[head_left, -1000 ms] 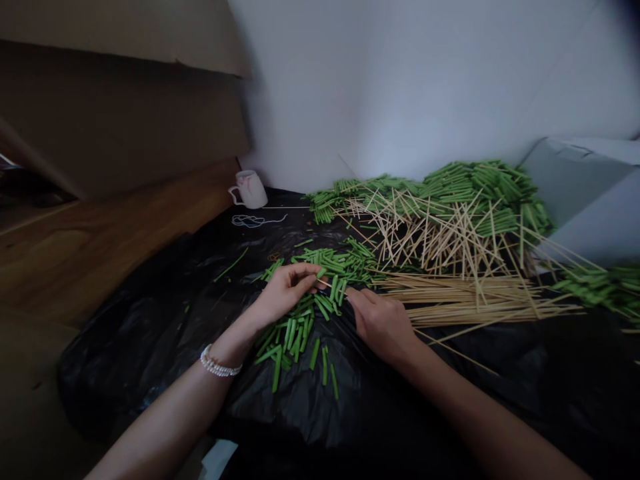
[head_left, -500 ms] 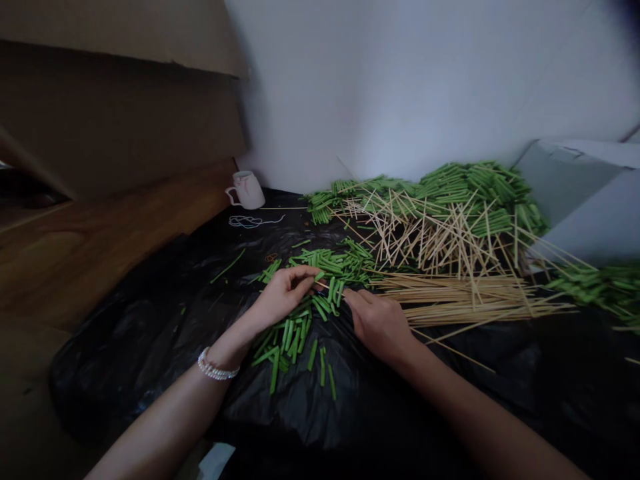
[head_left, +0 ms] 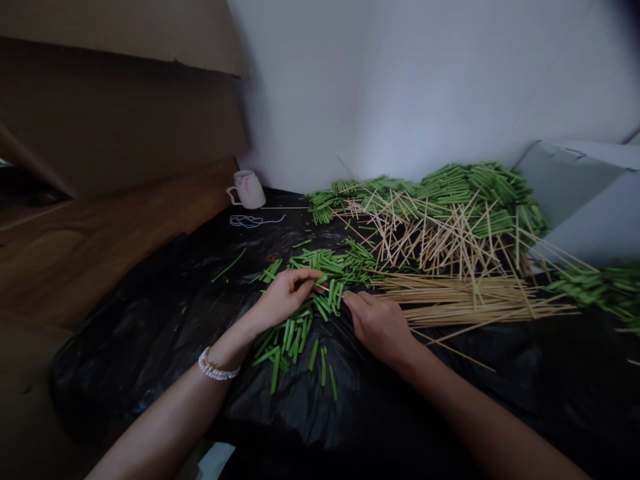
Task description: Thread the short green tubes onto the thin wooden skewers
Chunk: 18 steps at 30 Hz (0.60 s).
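Observation:
My left hand is closed in a pinch on a short cut green stalk piece over a loose pile. Its lower fingers are partly hidden. Facing it, my right hand is closed around a thin bamboo skewer, whose tip reaches the piece at my left fingertips. Several green pieces sit side by side along the skewer between the hands. Loose cut green stalks lie under and in front of my left hand, with more just behind it.
Bare skewers lie bundled right of my hands. Behind them, filled skewers are heaped against the wall. A mug and string are at back left, a white box at right. Black plastic sheeting covers the surface.
The green piece at my left fingertips has tipped and moved slightly down toward the skewer. Both hands stay in nearly the same place.

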Each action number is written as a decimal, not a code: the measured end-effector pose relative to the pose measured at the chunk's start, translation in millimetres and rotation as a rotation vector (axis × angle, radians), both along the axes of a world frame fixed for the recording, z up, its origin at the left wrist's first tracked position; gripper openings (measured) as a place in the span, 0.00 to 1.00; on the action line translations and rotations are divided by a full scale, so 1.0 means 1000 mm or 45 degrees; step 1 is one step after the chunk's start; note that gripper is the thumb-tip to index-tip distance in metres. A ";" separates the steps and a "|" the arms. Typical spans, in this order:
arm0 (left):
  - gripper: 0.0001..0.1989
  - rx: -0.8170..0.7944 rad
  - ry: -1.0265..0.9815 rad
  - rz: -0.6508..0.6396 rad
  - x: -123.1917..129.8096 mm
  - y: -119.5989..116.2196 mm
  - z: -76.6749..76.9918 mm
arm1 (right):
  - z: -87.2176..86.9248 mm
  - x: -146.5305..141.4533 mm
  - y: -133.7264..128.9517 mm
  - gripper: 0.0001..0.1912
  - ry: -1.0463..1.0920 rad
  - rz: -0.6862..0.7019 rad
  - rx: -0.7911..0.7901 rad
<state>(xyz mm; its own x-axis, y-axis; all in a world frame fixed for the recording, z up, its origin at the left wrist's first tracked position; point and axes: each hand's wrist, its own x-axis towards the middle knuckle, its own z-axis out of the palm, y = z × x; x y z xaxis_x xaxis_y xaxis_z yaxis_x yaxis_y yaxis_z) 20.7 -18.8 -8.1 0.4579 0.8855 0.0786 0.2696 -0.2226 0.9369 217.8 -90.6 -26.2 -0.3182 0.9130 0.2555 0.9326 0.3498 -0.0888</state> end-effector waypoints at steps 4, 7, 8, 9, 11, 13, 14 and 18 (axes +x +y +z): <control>0.12 -0.009 -0.019 -0.071 0.000 0.000 -0.005 | -0.001 -0.001 -0.001 0.17 -0.012 0.012 -0.028; 0.12 0.012 -0.003 -0.105 0.001 -0.001 -0.006 | -0.002 -0.002 -0.001 0.17 -0.009 0.024 -0.032; 0.12 0.017 0.002 -0.107 0.001 -0.002 -0.006 | -0.002 -0.002 -0.001 0.17 -0.011 0.028 -0.035; 0.12 0.021 0.010 -0.109 0.001 -0.002 -0.006 | -0.002 -0.002 -0.001 0.17 -0.016 0.032 -0.038; 0.12 0.031 0.031 -0.111 0.001 -0.002 -0.005 | -0.001 -0.002 -0.002 0.17 -0.025 0.035 -0.044; 0.12 0.044 0.039 -0.107 0.001 -0.003 -0.004 | -0.001 -0.002 -0.002 0.17 -0.036 0.033 -0.047; 0.11 0.047 0.038 -0.106 0.001 -0.003 -0.003 | -0.001 -0.002 -0.002 0.17 -0.039 0.031 -0.044; 0.11 0.019 -0.022 -0.088 0.001 -0.003 0.001 | -0.002 -0.001 -0.001 0.17 -0.018 0.031 -0.012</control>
